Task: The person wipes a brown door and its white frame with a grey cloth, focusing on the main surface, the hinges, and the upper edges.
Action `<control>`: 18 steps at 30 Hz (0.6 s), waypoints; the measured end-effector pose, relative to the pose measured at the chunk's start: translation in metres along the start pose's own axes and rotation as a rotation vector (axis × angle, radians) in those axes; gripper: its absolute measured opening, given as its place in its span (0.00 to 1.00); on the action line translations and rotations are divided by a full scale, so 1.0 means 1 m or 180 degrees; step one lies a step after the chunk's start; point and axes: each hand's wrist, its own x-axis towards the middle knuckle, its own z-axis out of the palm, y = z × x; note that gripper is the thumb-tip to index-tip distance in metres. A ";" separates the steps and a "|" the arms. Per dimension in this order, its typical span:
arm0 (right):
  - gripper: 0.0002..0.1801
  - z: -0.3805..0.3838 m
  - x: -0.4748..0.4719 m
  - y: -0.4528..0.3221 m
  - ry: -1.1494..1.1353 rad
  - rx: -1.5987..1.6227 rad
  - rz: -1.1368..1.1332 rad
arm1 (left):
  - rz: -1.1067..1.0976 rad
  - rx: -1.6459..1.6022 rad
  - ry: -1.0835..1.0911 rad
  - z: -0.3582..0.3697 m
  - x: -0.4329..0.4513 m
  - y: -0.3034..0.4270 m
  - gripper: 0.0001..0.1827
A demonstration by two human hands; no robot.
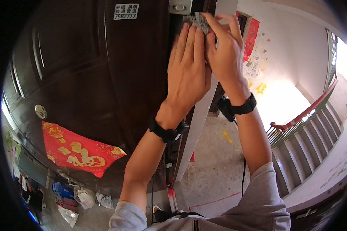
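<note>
A crumpled grey cloth [201, 23] is bunched against the edge of a dark brown door, below a metal latch plate [180, 7]. My left hand [188, 60] lies flat, its fingertips touching the lower side of the cloth. At the cloth's right side is my right hand [227, 43], with fingers bent around it and thumb near it; how firmly it grips is hard to tell. Both wrists wear black straps. The dark door [136, 72] carries a printed sticker [126, 11], a round peephole fitting [40, 111] and a red paper decoration [84, 153] with gold figures.
The white-edged door frame [196, 130] runs down beside my arms. On the right, stairs [303, 153] with a red handrail [306, 111] rise from a concrete landing [211, 161]. Plastic bags [85, 197] and a blue bag [62, 190] lie on the floor at lower left.
</note>
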 end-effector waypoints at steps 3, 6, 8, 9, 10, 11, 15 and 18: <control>0.20 -0.006 0.011 -0.003 -0.0200 -0.0257 -0.0040 | 0.0107 0.0011 0.0145 0.008 0.001 -0.008 0.35; 0.20 -0.006 0.008 -0.004 -0.0344 -0.0336 -0.0104 | 0.0112 0.0072 0.0290 0.008 0.002 -0.009 0.32; 0.19 -0.006 0.004 -0.007 -0.0168 -0.0198 -0.0163 | 0.0092 0.0114 0.0252 0.005 -0.001 -0.010 0.31; 0.19 -0.006 0.001 -0.007 -0.0169 -0.0204 -0.0165 | 0.0089 0.0167 0.0230 0.004 -0.002 -0.009 0.31; 0.19 -0.007 -0.003 -0.006 -0.0279 -0.0131 -0.0066 | 0.0089 0.0163 0.0235 0.003 -0.006 -0.008 0.31; 0.19 -0.008 -0.008 -0.006 -0.0389 -0.0059 0.0033 | 0.0034 0.0178 0.0206 0.004 -0.011 -0.005 0.31; 0.21 -0.011 -0.032 -0.016 -0.0541 0.0244 0.0237 | -0.0329 0.0196 -0.0073 -0.004 -0.038 0.010 0.32; 0.23 -0.011 -0.044 -0.017 -0.0527 0.0288 0.0181 | -0.0234 0.0091 -0.0176 -0.004 -0.054 0.009 0.31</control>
